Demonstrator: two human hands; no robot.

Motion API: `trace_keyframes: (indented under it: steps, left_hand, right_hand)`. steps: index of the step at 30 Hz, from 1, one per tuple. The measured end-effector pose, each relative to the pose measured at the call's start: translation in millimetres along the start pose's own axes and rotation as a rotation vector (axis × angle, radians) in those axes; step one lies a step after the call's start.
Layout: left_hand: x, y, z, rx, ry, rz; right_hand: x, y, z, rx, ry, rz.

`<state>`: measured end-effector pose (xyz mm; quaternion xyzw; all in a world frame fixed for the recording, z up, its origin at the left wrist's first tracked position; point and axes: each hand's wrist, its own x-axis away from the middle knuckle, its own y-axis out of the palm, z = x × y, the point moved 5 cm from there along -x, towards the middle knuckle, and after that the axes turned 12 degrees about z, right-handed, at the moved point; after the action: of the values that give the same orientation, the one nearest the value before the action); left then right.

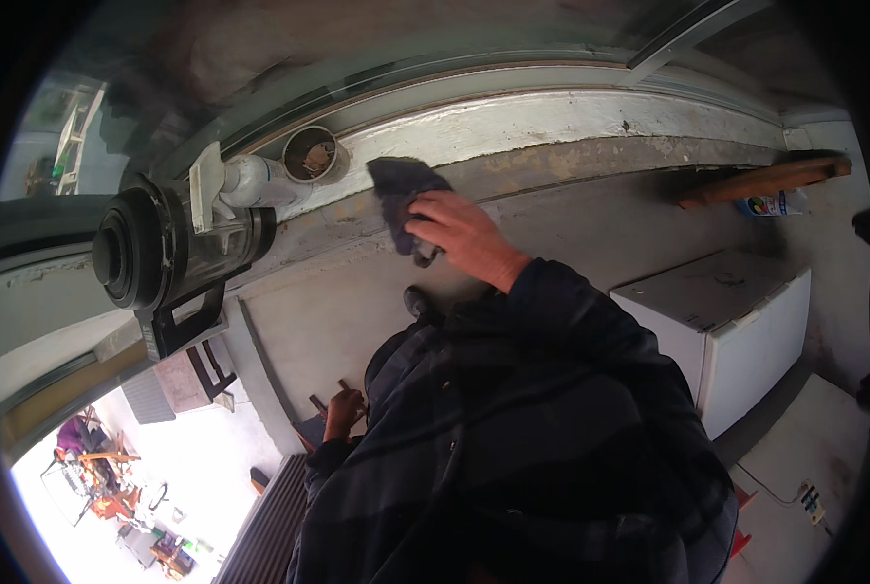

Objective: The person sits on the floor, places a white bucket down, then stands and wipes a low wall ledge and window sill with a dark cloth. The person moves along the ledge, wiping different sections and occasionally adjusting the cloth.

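Note:
My right hand (464, 233) grips a dark cloth (405, 190) against the front edge of a white-painted window sill (551, 120). Down by my side, at the lower left, is my left hand (343, 412); its fingers are curled, and whether it holds something cannot be made out. On the sill, left of the cloth, a round cup (316, 155) has dry brown bits inside. Beside it a white spray bottle (252, 181) stands close to a clear blender jug (186, 241) with a black lid and handle.
A white chest-like appliance (749, 365) stands at the right. Above it, a wooden board (771, 179) lies over a printed plastic bag (771, 204). A power strip (812, 504) lies at the lower right. A window frame (478, 77) runs behind the sill. Bright ground with clutter shows at the lower left.

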<state>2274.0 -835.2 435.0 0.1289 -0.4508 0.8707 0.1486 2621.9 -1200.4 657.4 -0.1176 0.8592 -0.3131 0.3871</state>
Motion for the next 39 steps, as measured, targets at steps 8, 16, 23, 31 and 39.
trace_keyframes:
  steps: [8, 16, 23, 31, 39]
  left_hand:
    - [-28.9, 7.1, -26.6, 0.213, -0.341, -0.056]
    - [-1.9, -6.1, -40.4, 0.604, -0.747, 0.176]
    - [68.3, 19.5, -47.5, 0.680, -0.881, 0.199]
    - [121.6, 14.8, 1.0, 0.349, -0.518, 0.238]
    - [88.6, 32.0, 9.2, 0.392, -0.539, 0.164]
  right_hand:
    - [146.4, -234.7, 152.4, 0.670, 0.665, 0.413]
    - [188.5, -135.0, 193.3, -0.372, 1.396, 1.204]
    - [77.8, 144.4, 9.5, -1.266, 1.517, 0.592]
    - [-9.7, 253.1, -95.4, -1.584, 1.733, 0.127]
    - [49.8, 111.7, 9.7, -1.614, 1.673, 0.279]
